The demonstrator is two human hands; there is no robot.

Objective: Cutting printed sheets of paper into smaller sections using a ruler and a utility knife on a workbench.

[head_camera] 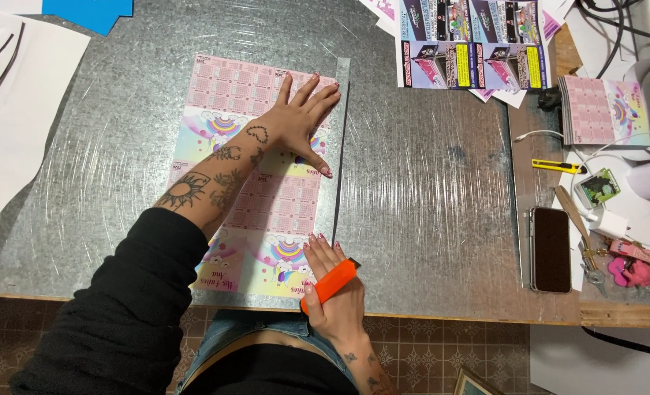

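Orange cutter [330, 283] in right hand [337, 300], tip toward ruler [340, 146], angled up-right

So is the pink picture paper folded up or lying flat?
Flat. The pink printed sheet lies spread on the metal table, pressed by the left hand; the right hand holds an orange cutter.

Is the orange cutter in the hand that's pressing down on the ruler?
No, the right hand grips the orange cutter, while the left hand lies flat on the pink sheet beside the metal ruler.

Head cam, looks straight down, close over table [427, 183]
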